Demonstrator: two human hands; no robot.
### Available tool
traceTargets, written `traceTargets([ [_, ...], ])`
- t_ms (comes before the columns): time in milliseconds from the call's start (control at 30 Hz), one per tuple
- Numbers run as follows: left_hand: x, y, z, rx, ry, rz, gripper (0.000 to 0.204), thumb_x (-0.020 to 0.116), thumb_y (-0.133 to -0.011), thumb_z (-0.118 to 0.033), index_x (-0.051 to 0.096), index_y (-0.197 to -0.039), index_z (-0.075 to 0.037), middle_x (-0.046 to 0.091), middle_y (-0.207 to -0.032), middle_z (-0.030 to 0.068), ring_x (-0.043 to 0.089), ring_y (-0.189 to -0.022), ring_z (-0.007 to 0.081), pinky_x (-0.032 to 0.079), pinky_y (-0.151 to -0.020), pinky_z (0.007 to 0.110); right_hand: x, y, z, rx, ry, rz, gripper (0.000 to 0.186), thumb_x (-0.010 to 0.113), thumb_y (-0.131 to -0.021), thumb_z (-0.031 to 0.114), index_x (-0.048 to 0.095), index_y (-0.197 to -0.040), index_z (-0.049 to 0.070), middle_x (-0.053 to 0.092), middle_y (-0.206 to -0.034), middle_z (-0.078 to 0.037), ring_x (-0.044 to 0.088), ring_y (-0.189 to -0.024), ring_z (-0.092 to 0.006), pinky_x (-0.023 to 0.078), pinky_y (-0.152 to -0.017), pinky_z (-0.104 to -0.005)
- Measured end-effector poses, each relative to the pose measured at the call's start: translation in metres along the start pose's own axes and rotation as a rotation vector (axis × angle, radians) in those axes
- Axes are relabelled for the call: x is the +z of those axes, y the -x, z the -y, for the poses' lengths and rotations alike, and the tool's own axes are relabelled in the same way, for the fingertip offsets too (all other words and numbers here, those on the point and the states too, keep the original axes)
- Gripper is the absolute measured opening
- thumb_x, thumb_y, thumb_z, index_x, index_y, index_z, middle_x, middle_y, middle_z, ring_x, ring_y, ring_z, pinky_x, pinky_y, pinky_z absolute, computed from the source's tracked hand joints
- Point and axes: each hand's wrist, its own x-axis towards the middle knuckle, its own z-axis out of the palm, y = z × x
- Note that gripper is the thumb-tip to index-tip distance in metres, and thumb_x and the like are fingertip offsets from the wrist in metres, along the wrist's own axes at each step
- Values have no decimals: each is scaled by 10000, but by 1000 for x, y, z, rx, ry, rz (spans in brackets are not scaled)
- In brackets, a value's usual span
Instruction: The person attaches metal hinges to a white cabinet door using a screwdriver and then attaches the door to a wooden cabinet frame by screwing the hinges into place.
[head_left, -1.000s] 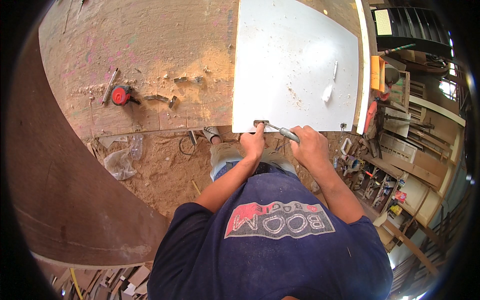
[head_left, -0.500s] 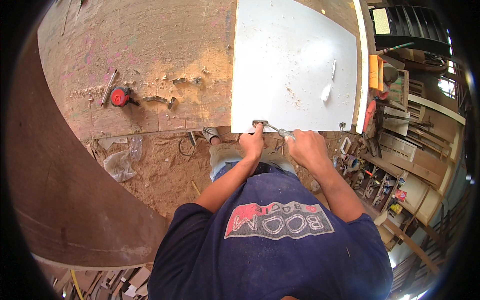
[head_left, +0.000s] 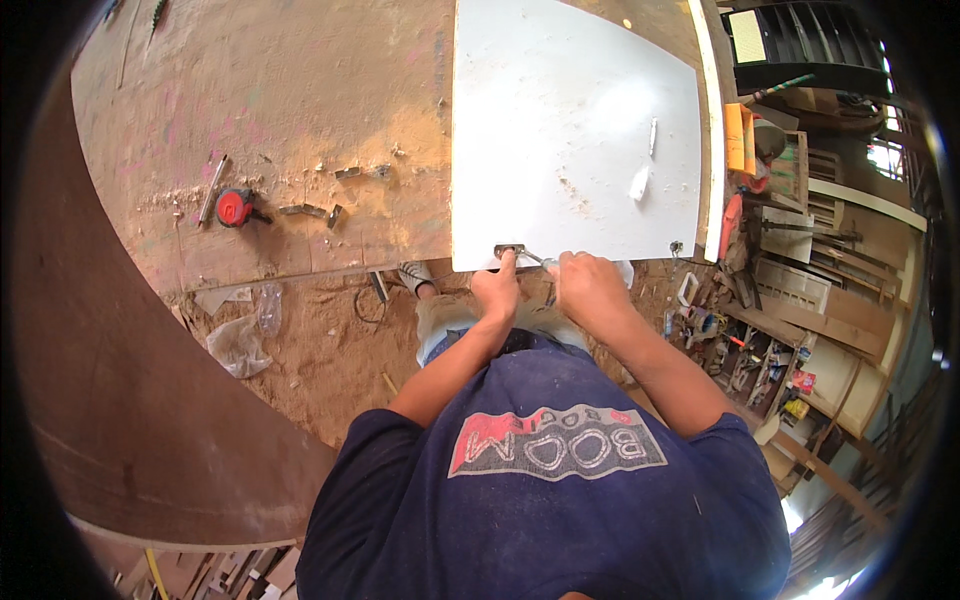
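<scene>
A white panel (head_left: 575, 130) lies on the workbench. Near its front left corner sits a small dark metal fitting (head_left: 505, 247), perhaps a hinge part. A finger of my left hand (head_left: 496, 292) presses down on it, while the other fingers are bent close to the panel's front edge and partly hidden. My right hand (head_left: 592, 285) is closed around a screwdriver (head_left: 534, 257). The tool slants low over the panel, its shaft reaching the fitting beside my left fingertip; most of its handle is inside my hand.
On the brown workbench (head_left: 300, 110), left of the panel, are a red and black tape measure (head_left: 236, 208), a pencil-like stick (head_left: 212, 190) and loose metal hinge pieces (head_left: 310, 211). A white scrap (head_left: 640, 182) lies on the panel. A curved brown board (head_left: 130, 400) stands at left.
My right hand and the screwdriver have come a little closer to my left hand and the fitting. My left finger stays on the fitting. The whole view has shifted slightly.
</scene>
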Motion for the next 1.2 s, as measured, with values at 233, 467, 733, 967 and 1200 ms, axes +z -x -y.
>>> traceTargets([
  [233, -1, 2, 4, -48, -81, 11, 467, 754, -899, -378, 753, -935, 87, 760, -815, 172, 724, -783, 227, 553, -748, 419, -2, 9, -10, -76, -37, -141, 216, 761, -821, 115, 622, -948, 9, 639, -897, -226, 674, -849, -442, 543, -751, -527],
  [467, 5, -1, 15, -46, -83, 6, 524, 753, -878, -421, 751, -967, 95, 764, -847, 226, 752, -829, 311, 553, -780, 449, -6, 6, -12, 70, -18, 8, 200, 751, -867, 196, 680, -895, 11, 678, -852, -205, 698, -862, -429, 563, -783, -502],
  [733, -7, 8, -7, 29, -63, -52, 519, 781, -870, -424, 755, -864, 95, 738, -748, 173, 710, -634, 257, 530, -593, 422, 2, 16, -9, -104, -66, -175, 227, 761, -832, 155, 651, -953, -3, 657, -957, -244, 696, -921, -425, 571, -818, -508],
  [967, -4, 28, -28, -36, -2, -49, 443, 778, -888, -364, 756, -857, 77, 721, -721, 133, 708, -651, 228, 515, -538, 398, 7, 24, -12, 59, -59, -99, 235, 743, -898, 227, 671, -903, 4, 679, -877, -201, 730, -909, -389, 586, -761, -476],
  [1200, -3, 12, -13, -19, -13, 2, 453, 775, -858, -376, 758, -871, 77, 727, -730, 125, 725, -714, 229, 549, -644, 392, 18, 33, -19, -244, -43, -382, 161, 620, -918, 164, 669, -888, 14, 677, -907, -183, 729, -955, -375, 602, -756, -448],
])
